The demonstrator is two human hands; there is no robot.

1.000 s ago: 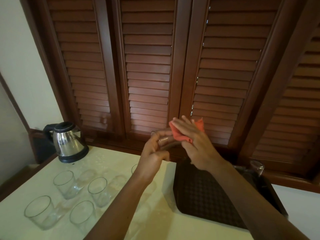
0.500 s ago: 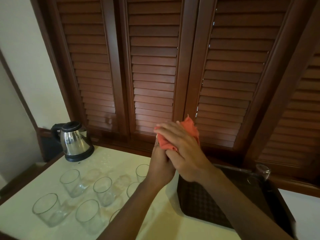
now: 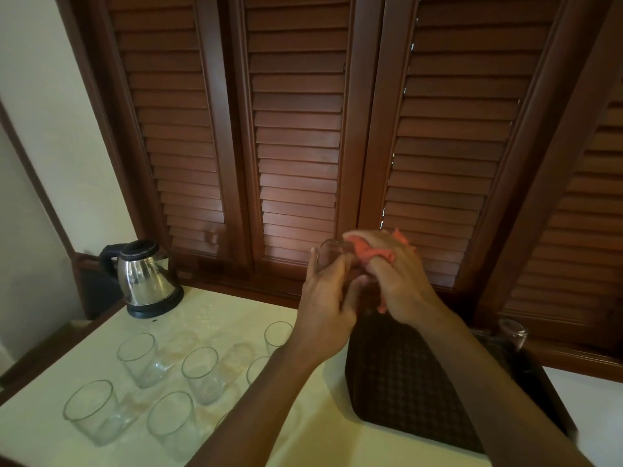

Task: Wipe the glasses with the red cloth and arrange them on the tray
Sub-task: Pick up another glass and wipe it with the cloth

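Above tray (image 3: pixel 404 382): left hand (image 3: pixel 325 298) grips glass (image 3: pixel 328 254) round wall; right hand (image 3: pixel 397 281) clutches red cloth (image 3: pixel 371 252) at rim. Glass thin, slick (likely fragile); hold mid-wall, firm.

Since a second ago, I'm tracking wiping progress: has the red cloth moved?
Yes. Against the louvred shutters, the red cloth in the right hand shifted right, uncovering the held glass, whose rim now shows at its left.
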